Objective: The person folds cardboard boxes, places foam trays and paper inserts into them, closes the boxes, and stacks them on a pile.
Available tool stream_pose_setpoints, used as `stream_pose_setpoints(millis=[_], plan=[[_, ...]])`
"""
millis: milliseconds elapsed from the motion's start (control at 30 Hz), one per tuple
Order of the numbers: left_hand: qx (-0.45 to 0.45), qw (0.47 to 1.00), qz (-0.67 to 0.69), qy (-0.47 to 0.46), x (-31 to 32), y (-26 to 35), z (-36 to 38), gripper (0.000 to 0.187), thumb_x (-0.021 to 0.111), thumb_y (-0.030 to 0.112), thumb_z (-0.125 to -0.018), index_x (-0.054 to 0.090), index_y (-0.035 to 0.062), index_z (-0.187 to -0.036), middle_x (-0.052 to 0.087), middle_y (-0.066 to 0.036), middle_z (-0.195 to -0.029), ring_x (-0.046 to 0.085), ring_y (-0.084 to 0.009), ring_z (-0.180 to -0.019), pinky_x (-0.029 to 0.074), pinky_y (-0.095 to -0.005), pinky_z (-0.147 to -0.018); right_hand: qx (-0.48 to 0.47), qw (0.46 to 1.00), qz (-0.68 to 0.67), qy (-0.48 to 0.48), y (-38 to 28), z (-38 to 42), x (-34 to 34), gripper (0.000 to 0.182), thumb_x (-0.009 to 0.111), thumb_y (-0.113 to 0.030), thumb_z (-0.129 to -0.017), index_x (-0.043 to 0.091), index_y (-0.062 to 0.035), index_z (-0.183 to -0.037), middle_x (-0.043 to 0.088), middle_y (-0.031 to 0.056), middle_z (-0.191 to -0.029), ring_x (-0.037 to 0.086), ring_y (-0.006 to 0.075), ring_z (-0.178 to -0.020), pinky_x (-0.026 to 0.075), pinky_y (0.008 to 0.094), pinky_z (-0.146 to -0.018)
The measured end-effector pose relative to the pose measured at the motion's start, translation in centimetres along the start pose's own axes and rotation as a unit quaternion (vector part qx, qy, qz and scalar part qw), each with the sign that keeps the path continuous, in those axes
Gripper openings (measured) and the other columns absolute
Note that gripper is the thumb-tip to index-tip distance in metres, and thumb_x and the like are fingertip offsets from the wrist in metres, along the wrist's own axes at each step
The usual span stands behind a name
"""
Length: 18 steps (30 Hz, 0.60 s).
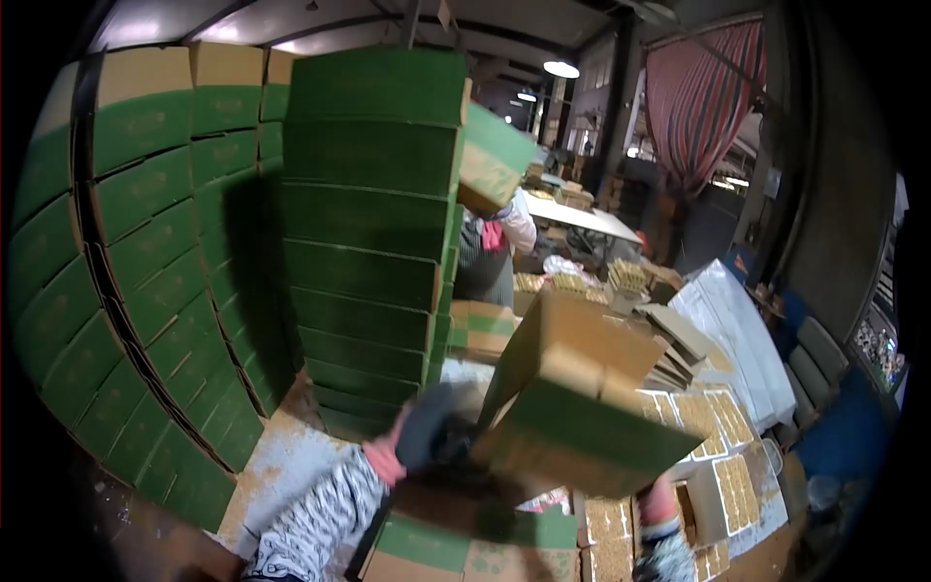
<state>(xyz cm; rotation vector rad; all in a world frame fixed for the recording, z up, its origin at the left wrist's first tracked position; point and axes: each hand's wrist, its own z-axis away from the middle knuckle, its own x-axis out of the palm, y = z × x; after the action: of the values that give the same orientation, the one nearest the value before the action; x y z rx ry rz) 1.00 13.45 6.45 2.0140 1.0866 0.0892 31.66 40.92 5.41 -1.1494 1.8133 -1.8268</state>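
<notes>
A green and brown cardboard box [592, 427] is held tilted in the air in front of me, slightly blurred. At its left side is my left hand [441, 427] in a dark glove with a pink cuff, smeared by motion but closed against the box. My right hand [658, 500] is at the lower right edge; only pinkish cloth at the wrist shows, and the box hides the fingers. Below lies another green and brown box [417, 543]. To the right are open white trays [732, 490] holding rows of tan pieces.
A tall stack of green boxes [369, 223] stands ahead, with a wall of similar boxes [145, 213] at left. Behind the stack, another person [485, 257] carries a green and brown box [495, 160]. A white plastic sheet [732, 339] and long tables [582, 215] are farther right.
</notes>
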Motion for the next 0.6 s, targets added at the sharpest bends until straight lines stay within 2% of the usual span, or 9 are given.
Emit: stream_pose_setpoints(millis=[67, 100, 167, 233, 267, 400, 467, 533, 600], plan=[[0.036, 0.835, 0.515, 0.189, -8.6, -5.0, -8.4, 0.050, 0.056, 0.007, -0.085, 0.039, -0.0015, -0.131, 0.047, -0.010, -0.130, 0.046, -0.0213, -0.118, 0.037, -0.0339, -0.101, -0.216, 0.937, -0.084, -0.261, -6.5, -7.7, 4.8, 0.055, 0.034, -0.044, -0.096, 0.035, -0.0044, -0.135, 0.043, 0.0060, -0.134, 0.039, 0.0214, -0.123, 0.033, 0.0326, -0.103], [0.077, 0.942, 0.203, 0.255, -11.0, 5.3, -11.6, 0.047, 0.050, 0.009, -0.090, 0.035, 0.0010, -0.134, 0.042, -0.010, -0.134, 0.040, -0.0196, -0.122, 0.034, -0.0344, -0.103, -0.263, 0.953, -0.026, -0.152, -8.5, -13.7, 4.9, 0.058, 0.035, -0.048, -0.095, 0.038, -0.0044, -0.133, 0.046, 0.0077, -0.131, 0.043, 0.0239, -0.119, 0.035, 0.0340, -0.101], [0.101, 0.909, 0.056, 0.400, -18.5, 10.1, -16.5, 0.053, 0.057, 0.019, -0.088, 0.036, 0.0085, -0.136, 0.042, -0.012, -0.132, 0.043, -0.0192, -0.118, 0.038, -0.0315, -0.100, -0.205, 0.939, -0.234, -0.149, -15.3, -20.3, 12.2, 0.048, 0.038, -0.040, -0.094, 0.047, -0.0035, -0.124, 0.054, 0.0094, -0.119, 0.053, 0.0258, -0.105, 0.043, 0.0391, -0.091], [0.047, 0.896, 0.141, 0.419, -25.3, 11.1, -20.2, 0.052, 0.054, 0.035, -0.090, 0.041, 0.0072, -0.132, 0.052, -0.009, -0.121, 0.055, -0.0167, -0.103, 0.048, -0.0291, -0.084, -0.271, 0.930, -0.214, -0.126, -21.0, -25.3, 19.6, 0.045, 0.044, -0.037, -0.092, 0.050, -0.0032, -0.120, 0.055, 0.0114, -0.116, 0.054, 0.0262, -0.104, 0.044, 0.0387, -0.089], [-0.017, 0.923, 0.332, 0.195, -30.2, 7.9, -21.1, 0.053, 0.048, 0.047, -0.091, 0.048, 0.0070, -0.126, 0.057, -0.006, -0.109, 0.060, -0.0152, -0.090, 0.052, -0.0302, -0.072, -0.248, 0.926, -0.243, -0.145, -22.4, -27.9, 22.7, 0.049, 0.045, -0.042, -0.090, 0.050, -0.0033, -0.119, 0.056, 0.0121, -0.114, 0.054, 0.0275, -0.104, 0.044, 0.0395, -0.090], [0.001, 0.956, 0.211, 0.202, -34.9, 3.4, -24.9, 0.055, 0.041, 0.051, -0.092, 0.052, 0.0064, -0.123, 0.057, -0.005, -0.112, 0.058, -0.0130, -0.092, 0.050, -0.0271, -0.074, -0.208, 0.901, -0.144, -0.352, -25.1, -32.3, 34.2, 0.069, 0.042, -0.060, -0.086, 0.044, -0.0079, -0.131, 0.050, 0.0101, -0.129, 0.050, 0.0263, -0.113, 0.039, 0.0381, -0.096], [0.025, 0.951, 0.040, 0.305, -35.3, 1.7, -26.3, 0.051, 0.038, 0.042, -0.096, 0.048, 0.0024, -0.127, 0.054, -0.009, -0.122, 0.052, -0.0180, -0.100, 0.043, -0.0278, -0.086, -0.251, 0.948, 0.111, -0.161, -25.6, -32.3, 37.1, 0.063, 0.038, -0.046, -0.094, 0.028, -0.0054, -0.141, 0.053, 0.0157, -0.124, 0.053, 0.0279, -0.110, 0.044, 0.0352, -0.090], [0.037, 0.937, 0.096, 0.334, -34.5, 1.7, -26.6, 0.046, 0.037, 0.034, -0.098, 0.043, 0.0020, -0.130, 0.052, -0.011, -0.124, 0.050, -0.0211, -0.103, 0.038, -0.0286, -0.092, -0.477, 0.493, 0.727, 0.028, -26.7, -33.1, 41.4, 0.050, 0.038, -0.021, -0.095, 0.024, -0.0044, -0.141, 0.057, 0.0219, -0.110, 0.059, 0.0337, -0.097, 0.050, 0.0357, -0.077], [0.033, 0.946, -0.001, 0.323, -35.1, 2.4, -25.7, 0.044, 0.038, 0.031, -0.098, 0.041, 0.0032, -0.132, 0.052, -0.011, -0.124, 0.049, -0.0208, -0.105, 0.037, -0.0282, -0.092, -0.612, 0.646, 0.445, -0.101, -24.3, -37.5, 44.0, 0.039, 0.035, -0.007, -0.091, 0.035, -0.0015, -0.129, 0.056, 0.0268, -0.100, 0.059, 0.0392, -0.089, 0.051, 0.0421, -0.075]])
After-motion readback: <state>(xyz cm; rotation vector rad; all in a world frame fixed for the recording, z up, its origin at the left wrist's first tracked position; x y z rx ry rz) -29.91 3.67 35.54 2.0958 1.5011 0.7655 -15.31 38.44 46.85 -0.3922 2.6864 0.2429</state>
